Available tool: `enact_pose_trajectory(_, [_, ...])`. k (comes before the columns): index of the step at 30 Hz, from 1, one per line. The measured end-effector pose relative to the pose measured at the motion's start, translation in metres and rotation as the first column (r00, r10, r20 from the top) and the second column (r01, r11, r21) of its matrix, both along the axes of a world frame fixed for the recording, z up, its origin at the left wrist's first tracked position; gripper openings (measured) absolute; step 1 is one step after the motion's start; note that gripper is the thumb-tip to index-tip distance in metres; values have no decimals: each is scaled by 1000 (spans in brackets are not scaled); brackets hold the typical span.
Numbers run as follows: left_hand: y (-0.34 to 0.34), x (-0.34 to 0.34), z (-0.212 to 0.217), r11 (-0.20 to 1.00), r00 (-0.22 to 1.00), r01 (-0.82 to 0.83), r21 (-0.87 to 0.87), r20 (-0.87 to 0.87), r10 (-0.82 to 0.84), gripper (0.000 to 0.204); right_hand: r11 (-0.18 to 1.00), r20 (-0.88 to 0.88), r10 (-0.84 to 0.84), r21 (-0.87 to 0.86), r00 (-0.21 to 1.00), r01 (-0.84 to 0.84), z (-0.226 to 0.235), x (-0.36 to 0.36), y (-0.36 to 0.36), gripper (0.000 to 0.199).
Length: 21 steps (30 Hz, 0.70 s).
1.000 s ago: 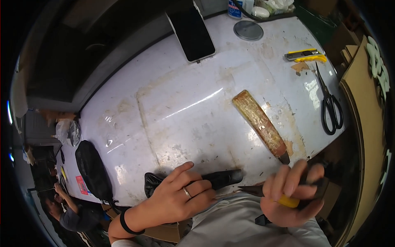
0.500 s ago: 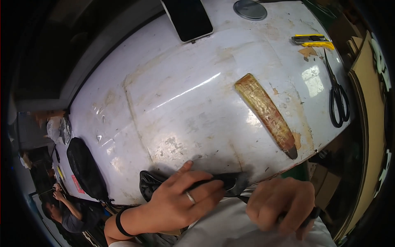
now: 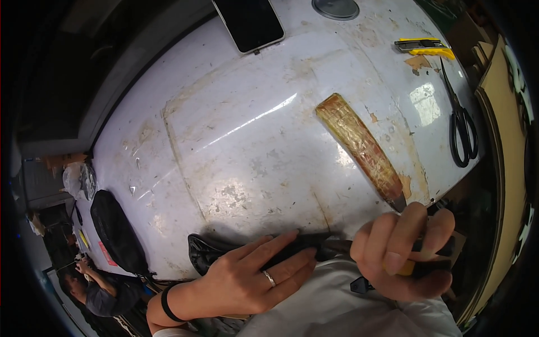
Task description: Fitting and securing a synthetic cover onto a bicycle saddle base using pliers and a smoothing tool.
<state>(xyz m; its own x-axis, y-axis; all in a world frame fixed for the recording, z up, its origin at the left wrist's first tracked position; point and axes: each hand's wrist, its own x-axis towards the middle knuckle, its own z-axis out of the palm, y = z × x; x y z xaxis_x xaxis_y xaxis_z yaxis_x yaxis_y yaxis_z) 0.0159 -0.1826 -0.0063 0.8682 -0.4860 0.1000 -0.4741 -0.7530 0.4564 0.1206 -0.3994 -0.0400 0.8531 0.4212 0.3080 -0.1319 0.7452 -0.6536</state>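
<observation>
My left hand (image 3: 241, 281), with a ring and a black wrist band, lies over a glossy black pouch (image 3: 205, 253) at the table's near edge. Its fingers are fairly straight and hold the pouch from above; the palm side is hidden. To the right, my right hand (image 3: 401, 258) is closed round a black-and-yellow handle (image 3: 418, 267), mostly covered by the fingers. A dark narrow piece (image 3: 337, 245) reaches from that hand toward the pouch; whether it belongs to the handle is unclear. Below hangs a small black clip-like piece (image 3: 361, 285) against the light clothing.
A long tape-wrapped piece with a dark tip (image 3: 359, 146) lies beyond my right hand. Farther off are scissors (image 3: 461, 132), a yellow cutter (image 3: 424, 48), a round lid (image 3: 337, 8) and a phone (image 3: 251, 25). A black mesh bag (image 3: 117, 233) lies left. Another person (image 3: 95, 289) works beyond.
My right hand has risen and turned, bringing the black-and-yellow handle into sight. The left hand's fingers have straightened over the pouch. The view has shifted slightly.
</observation>
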Motion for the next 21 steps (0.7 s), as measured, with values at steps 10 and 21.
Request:
enact_pose_trajectory(10, [-5,6,2,998,998,-63,4,6,63,32,987,-221,-123,70,967,142,-4,23,14,45])
enact_pose_trajectory(21, [-7,10,6,992,992,-63,108,-101,74,44,962,421,235,-229,876,-148,0,57,-21,10])
